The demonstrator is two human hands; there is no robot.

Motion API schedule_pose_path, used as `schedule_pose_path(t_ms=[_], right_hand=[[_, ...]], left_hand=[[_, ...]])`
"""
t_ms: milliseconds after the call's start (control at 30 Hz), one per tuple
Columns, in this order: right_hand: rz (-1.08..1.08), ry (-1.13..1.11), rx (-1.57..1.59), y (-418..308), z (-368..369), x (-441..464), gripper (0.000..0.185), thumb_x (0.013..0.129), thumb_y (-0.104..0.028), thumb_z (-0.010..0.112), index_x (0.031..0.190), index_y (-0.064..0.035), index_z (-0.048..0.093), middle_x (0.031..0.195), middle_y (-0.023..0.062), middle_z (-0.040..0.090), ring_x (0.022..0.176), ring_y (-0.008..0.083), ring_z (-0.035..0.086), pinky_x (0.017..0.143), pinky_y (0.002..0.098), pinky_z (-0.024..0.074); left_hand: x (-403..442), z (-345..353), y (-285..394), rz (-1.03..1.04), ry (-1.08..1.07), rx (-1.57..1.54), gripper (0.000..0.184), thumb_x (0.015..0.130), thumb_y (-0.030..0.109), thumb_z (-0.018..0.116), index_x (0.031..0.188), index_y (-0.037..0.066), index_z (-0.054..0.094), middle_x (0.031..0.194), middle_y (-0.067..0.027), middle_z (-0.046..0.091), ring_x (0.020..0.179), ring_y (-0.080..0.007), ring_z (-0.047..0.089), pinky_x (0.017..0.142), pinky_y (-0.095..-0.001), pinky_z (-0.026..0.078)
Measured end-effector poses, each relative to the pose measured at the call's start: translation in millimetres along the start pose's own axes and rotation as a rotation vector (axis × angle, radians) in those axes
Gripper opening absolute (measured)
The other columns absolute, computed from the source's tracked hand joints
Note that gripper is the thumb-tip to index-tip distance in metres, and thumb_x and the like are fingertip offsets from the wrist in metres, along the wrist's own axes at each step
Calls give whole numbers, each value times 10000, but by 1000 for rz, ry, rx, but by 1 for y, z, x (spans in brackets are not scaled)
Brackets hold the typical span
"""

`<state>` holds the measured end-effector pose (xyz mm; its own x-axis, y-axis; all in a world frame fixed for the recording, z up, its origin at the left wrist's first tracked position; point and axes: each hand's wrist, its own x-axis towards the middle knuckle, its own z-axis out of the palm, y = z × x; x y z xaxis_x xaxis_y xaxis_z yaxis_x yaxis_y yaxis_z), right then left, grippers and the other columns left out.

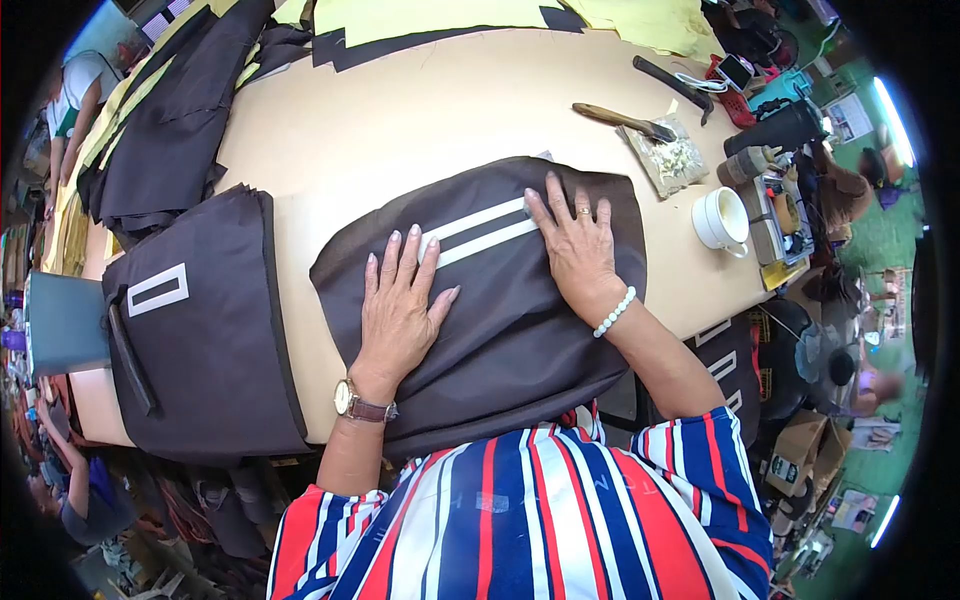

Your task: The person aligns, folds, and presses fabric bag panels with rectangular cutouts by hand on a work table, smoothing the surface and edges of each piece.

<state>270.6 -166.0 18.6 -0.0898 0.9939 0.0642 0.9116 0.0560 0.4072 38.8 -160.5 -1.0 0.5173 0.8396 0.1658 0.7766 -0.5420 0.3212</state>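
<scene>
A dark brown fabric piece point(500, 330) lies spread before me, its near part hanging over the table edge toward my body. Two pale parallel strips point(484, 235) run across it, forming a long narrow frame. My left hand point(397, 310) rests flat on the fabric, fingertips by the left end of the strips. Flat against the cloth at their right end is my right hand point(578, 245), fingers spread. Neither hand grips anything. To the left, a stack of dark fabric pieces point(215, 330) carries a white rectangular frame point(158, 289) and a dark strip-like tool point(130, 350).
At the right are a white mug point(720, 219), a wooden-handled brush point(620, 120) on a messy glue-covered board point(667, 160), a hammer point(672, 85) and a dark bottle point(775, 128). More dark cloth point(185, 125) and yellow sheets point(420, 18) lie farther back. Other people sit or stand nearby.
</scene>
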Motion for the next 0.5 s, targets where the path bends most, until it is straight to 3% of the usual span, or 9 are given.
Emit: schedule_pose_path(t_ms=[133, 500], right_hand=[[32, -15, -91, 0, 0, -1, 558, 836, -143, 504, 1377, -121, 368, 1420, 101, 277, 1210, 302, 390, 994, 475, 294], [-8, -21, -24, -7, -5, -4, 577, 845, -146, 499, 1396, -157, 326, 1428, 106, 270, 1210, 311, 392, 1002, 477, 290]], left_hand=[[1, -2, 1, 3, -7, 4, 564, 895, 349, 514, 1378, 102, 358, 1452, -137, 280, 1344, -314, 242, 1086, -485, 190], [0, 0, 0, -7, -6, -2, 571, 889, 345, 528, 1377, 100, 361, 1450, -133, 288, 1343, -319, 245, 1085, -484, 186]])
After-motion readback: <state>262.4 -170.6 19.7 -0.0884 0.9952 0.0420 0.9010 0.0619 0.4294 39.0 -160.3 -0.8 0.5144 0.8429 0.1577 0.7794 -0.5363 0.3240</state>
